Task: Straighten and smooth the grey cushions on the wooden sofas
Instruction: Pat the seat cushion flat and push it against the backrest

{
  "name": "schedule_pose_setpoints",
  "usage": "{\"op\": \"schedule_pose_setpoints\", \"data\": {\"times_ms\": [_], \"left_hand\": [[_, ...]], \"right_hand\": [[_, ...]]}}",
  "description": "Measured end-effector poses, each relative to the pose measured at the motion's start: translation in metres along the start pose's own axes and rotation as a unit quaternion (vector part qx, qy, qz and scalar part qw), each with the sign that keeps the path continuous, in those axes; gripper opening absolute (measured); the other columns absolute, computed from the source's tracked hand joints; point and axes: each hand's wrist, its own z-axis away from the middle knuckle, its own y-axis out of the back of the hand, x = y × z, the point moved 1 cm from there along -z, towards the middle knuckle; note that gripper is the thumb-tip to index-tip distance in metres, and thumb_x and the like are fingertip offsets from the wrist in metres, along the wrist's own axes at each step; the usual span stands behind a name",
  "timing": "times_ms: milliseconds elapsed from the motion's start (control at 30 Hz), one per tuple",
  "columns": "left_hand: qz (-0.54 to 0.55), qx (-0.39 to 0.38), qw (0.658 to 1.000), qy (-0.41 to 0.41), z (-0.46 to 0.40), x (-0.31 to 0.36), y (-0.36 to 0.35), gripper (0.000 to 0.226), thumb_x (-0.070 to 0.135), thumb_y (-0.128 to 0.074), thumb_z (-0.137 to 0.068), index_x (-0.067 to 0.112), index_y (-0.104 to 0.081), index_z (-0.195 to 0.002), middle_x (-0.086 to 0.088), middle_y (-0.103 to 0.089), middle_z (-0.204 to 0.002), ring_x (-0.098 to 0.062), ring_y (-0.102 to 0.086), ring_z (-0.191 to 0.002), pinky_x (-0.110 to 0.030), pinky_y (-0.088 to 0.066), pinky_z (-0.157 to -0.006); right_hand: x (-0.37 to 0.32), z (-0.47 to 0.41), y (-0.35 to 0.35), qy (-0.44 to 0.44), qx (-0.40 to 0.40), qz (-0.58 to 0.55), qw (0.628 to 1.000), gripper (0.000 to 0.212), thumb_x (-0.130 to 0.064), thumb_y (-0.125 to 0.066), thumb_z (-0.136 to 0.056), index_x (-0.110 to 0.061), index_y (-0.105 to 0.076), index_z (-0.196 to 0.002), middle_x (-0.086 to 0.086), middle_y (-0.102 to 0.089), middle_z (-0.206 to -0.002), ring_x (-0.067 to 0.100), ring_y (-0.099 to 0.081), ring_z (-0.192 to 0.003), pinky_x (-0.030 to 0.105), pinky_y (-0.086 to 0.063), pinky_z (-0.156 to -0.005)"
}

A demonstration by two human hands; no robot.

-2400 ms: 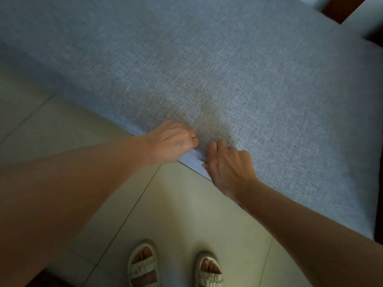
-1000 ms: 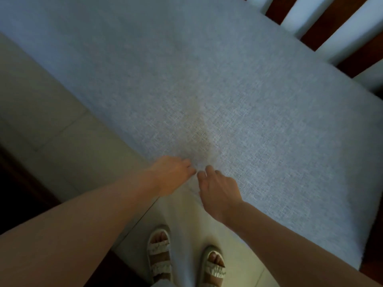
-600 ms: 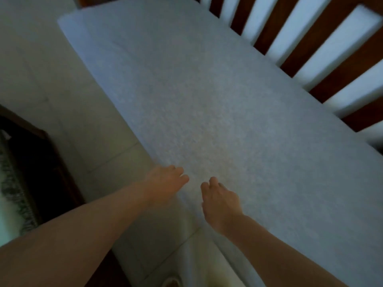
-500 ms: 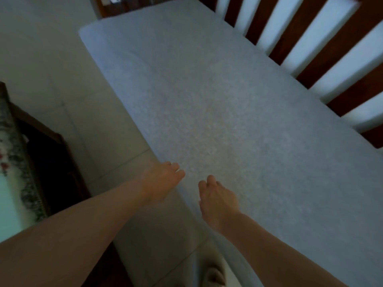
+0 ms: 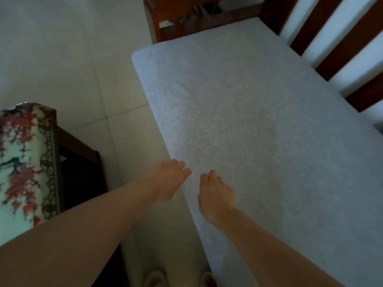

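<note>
While you lean over the sofa, your left hand [image 5: 165,180] and right hand [image 5: 215,191] lie relaxed, holding nothing, at the grey cushion's [image 5: 259,125] front edge.

cushion [image 5: 259,121]: pale grey woven fabric, long and rectangular
state: flat, seemingly smooth, though the view is blurred
place: on the sofa [image 5: 339,36] seat, against dark slats

Dim, soft, slightly blurred throughout
</note>
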Motion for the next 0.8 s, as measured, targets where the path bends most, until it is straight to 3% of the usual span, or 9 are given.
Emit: {"op": "schedule_pose_setpoints", "data": {"times_ms": [267, 500, 567, 633, 667, 733, 800], "left_hand": [[-0.006, 0.037, 0.999, 0.001, -0.083, -0.129, 0.001, 0.05, 0.007, -0.053, -0.088, 0.014, -0.033, -0.133, -0.007, -0.039, -0.129, -0.025, -0.042, -0.119, -0.036, -0.04, -0.083], [-0.048, 0.023, 0.996, -0.067, -0.156, -0.229, -0.014, 0.067, 0.007, -0.06, -0.083, 0.017, -0.027, -0.14, -0.007, -0.027, -0.146, -0.025, -0.029, -0.132, -0.04, -0.029, -0.101], [-0.06, -0.005, 0.994, -0.088, -0.173, -0.239, -0.015, 0.07, 0.01, -0.062, -0.082, 0.016, -0.026, -0.141, -0.006, -0.022, -0.149, -0.024, -0.023, -0.136, -0.043, -0.023, -0.107], [-0.067, -0.007, 0.992, -0.105, -0.189, -0.241, -0.02, 0.058, 0.009, -0.055, -0.086, 0.015, -0.032, -0.139, -0.007, -0.025, -0.147, -0.025, -0.026, -0.135, -0.043, -0.023, -0.108], [-0.07, 0.026, 0.989, -0.127, -0.197, -0.24, -0.023, 0.047, 0.008, -0.048, -0.087, 0.014, -0.041, -0.133, -0.01, -0.032, -0.142, -0.026, -0.034, -0.13, -0.042, -0.03, -0.103], [-0.064, 0.132, 0.975, -0.168, -0.211, -0.24, -0.032, 0.04, 0.01, -0.032, -0.079, 0.013, -0.063, -0.103, -0.012, -0.057, -0.112, -0.026, -0.058, -0.098, -0.036, -0.046, -0.076], [-0.073, 0.195, 0.956, -0.207, -0.223, -0.242, -0.046, 0.04, 0.012, -0.027, -0.072, 0.013, -0.066, -0.078, -0.008, -0.062, -0.084, -0.024, -0.058, -0.073, -0.03, -0.043, -0.057]], "right_hand": [[-0.043, -0.12, 0.034, -0.034, -0.001, -0.003, 0.999, 0.037, -0.018, -0.051, -0.094, -0.01, -0.037, -0.127, 0.008, -0.038, -0.127, 0.023, -0.046, -0.115, 0.034, -0.045, -0.089], [-0.08, -0.227, 0.037, -0.095, -0.012, -0.011, 0.995, 0.04, -0.027, -0.05, -0.095, -0.009, -0.039, -0.129, 0.009, -0.039, -0.126, 0.024, -0.045, -0.115, 0.036, -0.043, -0.09], [-0.086, -0.244, 0.03, -0.11, -0.027, 0.002, 0.994, 0.041, -0.03, -0.049, -0.096, -0.008, -0.04, -0.129, 0.009, -0.042, -0.125, 0.023, -0.048, -0.112, 0.034, -0.044, -0.086], [-0.087, -0.254, 0.023, -0.116, -0.045, 0.026, 0.992, 0.041, -0.032, -0.049, -0.096, -0.007, -0.044, -0.128, 0.009, -0.049, -0.121, 0.022, -0.053, -0.107, 0.032, -0.045, -0.077], [-0.086, -0.259, 0.018, -0.109, -0.054, 0.04, 0.992, 0.039, -0.031, -0.05, -0.096, -0.006, -0.046, -0.125, 0.009, -0.053, -0.116, 0.021, -0.056, -0.103, 0.031, -0.044, -0.071], [-0.083, -0.268, 0.011, -0.079, -0.063, 0.058, 0.993, 0.026, -0.025, -0.052, -0.096, -0.007, -0.053, -0.115, 0.006, -0.057, -0.107, 0.02, -0.059, -0.096, 0.028, -0.039, -0.062], [-0.082, -0.276, 0.009, -0.056, -0.059, 0.058, 0.995, 0.015, -0.015, -0.05, -0.096, -0.008, -0.056, -0.108, 0.004, -0.058, -0.1, 0.019, -0.061, -0.091, 0.024, -0.033, -0.052]]}}
